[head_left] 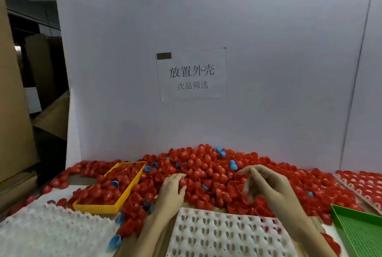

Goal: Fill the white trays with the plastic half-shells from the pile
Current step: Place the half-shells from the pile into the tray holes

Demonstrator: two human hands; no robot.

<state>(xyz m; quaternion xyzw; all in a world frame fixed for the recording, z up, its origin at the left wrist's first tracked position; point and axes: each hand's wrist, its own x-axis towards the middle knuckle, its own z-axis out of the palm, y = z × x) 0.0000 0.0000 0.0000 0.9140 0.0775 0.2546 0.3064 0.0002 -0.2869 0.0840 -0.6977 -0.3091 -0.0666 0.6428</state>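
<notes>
A wide pile of red half-shells (208,171), with a few blue ones mixed in, covers the table against the white back panel. In front of me lies a white tray (223,234) with rows of hollows that look unfilled. My left hand (172,189) rests palm down on the pile's near edge, its fingers curled over red shells. My right hand (266,185) hovers over the pile to the right with fingers spread and bent; I see nothing held in it.
A yellow bin (99,208) holding red shells sits left of my hands. Another white tray (47,230) lies at the near left. A tray filled with red shells (361,184) is at the far right, a green mesh tray (359,232) below it.
</notes>
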